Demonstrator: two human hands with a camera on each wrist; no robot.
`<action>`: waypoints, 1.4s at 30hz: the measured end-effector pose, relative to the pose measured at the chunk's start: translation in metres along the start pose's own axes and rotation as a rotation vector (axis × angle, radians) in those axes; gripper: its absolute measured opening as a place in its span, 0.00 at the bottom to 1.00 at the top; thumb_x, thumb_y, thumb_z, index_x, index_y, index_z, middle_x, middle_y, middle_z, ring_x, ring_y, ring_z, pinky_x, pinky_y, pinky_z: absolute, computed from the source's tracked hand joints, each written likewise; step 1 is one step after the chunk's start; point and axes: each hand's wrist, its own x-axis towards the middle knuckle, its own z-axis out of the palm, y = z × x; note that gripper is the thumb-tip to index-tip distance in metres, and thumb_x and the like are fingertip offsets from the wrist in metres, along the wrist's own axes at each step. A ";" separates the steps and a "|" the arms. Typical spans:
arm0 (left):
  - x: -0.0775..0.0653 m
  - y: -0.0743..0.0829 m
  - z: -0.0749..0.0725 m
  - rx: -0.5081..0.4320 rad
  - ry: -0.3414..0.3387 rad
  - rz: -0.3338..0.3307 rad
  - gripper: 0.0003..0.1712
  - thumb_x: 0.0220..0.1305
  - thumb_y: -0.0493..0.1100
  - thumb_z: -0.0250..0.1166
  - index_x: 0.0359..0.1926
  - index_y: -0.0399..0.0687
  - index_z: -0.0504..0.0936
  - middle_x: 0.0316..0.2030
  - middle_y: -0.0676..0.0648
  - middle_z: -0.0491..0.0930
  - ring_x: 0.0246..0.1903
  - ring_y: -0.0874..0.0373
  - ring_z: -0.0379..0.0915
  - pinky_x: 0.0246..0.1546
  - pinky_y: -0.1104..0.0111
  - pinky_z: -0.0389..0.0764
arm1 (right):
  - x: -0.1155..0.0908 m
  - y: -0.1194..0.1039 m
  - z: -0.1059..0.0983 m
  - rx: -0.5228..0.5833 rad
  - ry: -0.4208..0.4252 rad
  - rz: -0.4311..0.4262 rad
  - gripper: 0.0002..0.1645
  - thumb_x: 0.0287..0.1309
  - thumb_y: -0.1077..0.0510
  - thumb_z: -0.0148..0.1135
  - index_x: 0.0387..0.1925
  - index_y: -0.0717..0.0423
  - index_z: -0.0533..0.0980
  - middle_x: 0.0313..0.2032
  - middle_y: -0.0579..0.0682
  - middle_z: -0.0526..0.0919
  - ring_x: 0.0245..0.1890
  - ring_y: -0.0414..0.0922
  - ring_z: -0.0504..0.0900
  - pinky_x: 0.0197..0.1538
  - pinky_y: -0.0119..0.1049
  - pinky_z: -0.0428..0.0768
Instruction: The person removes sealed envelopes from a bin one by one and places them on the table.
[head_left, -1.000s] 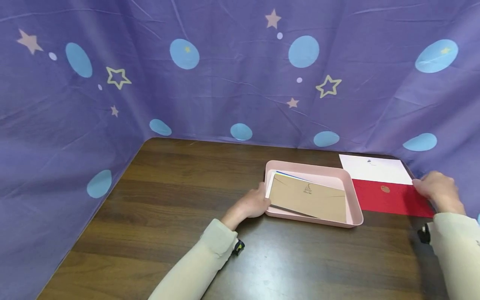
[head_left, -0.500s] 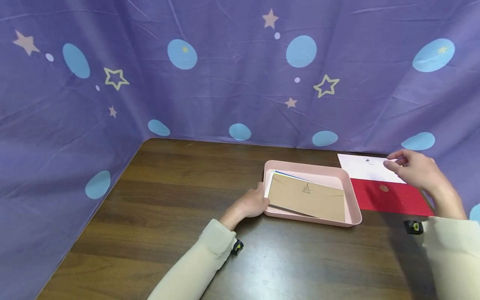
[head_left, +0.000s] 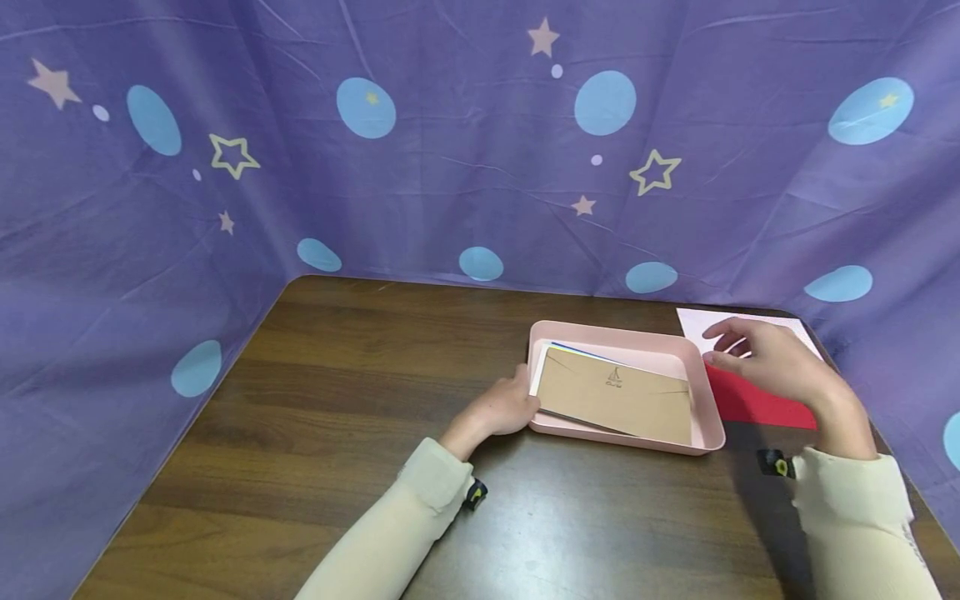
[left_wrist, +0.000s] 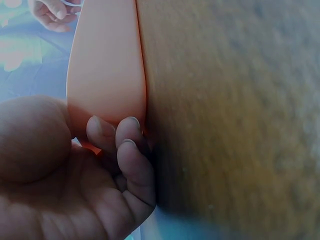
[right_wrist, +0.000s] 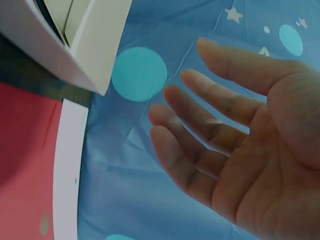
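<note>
My left hand (head_left: 501,407) grips the pink tray (head_left: 708,400) at its left end, thumb over the rim. In the left wrist view its curled fingers (left_wrist: 136,167) bear on the tray's corner. Lying aslant in the tray is a brown envelope (head_left: 615,404) printed with a sailboat; white and blue edges show beneath it. My right hand (head_left: 783,362) hovers just right of the tray, fingers spread and bent, nothing held. Below it lie a white envelope (head_left: 696,321) and a red envelope (head_left: 761,404), both partly covered by the hand in the head view.
The dark wooden table (head_left: 337,375) extends left and in front of the tray. A purple curtain (head_left: 465,183) with stars and blue ovals hangs close along the table's back and sides.
My right hand has lifted off the right edge of the envelopes and moved left over them to beside the tray. My left hand and the tray stay put.
</note>
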 end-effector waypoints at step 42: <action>0.003 -0.002 0.001 0.007 -0.010 0.003 0.26 0.66 0.45 0.51 0.59 0.31 0.59 0.45 0.34 0.75 0.45 0.50 0.73 0.47 0.57 0.74 | 0.012 -0.006 0.056 -0.053 -0.206 -0.105 0.23 0.48 0.54 0.74 0.44 0.60 0.78 0.28 0.42 0.77 0.30 0.42 0.75 0.37 0.42 0.75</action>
